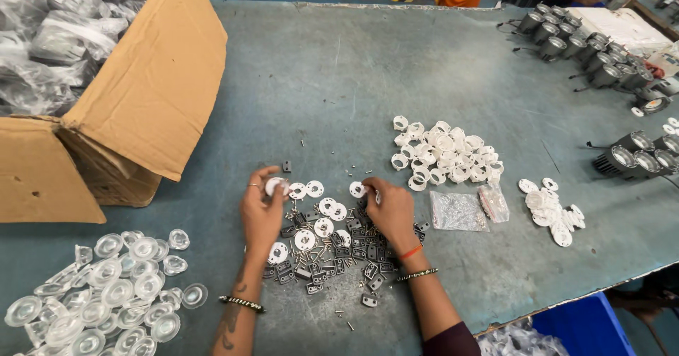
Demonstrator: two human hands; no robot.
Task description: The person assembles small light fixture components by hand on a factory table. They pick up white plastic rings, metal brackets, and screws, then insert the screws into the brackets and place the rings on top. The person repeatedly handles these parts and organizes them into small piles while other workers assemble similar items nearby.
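While both hands rest on a worn grey-green table (339,80), the left hand (260,211) pinches a small white plastic disc (274,185) between curled fingertips, its flat face turned roughly upward; being round, it has no clear long axis. The right hand (390,211) is loosely curled, fingertips closed on another white disc (357,189) lying flat just beside its thumb. Between the hands lie more white discs and small dark metal brackets (353,257); clear domed lenses (106,292) sit left of the left hand, and white plastic rings (442,151) beyond the right.
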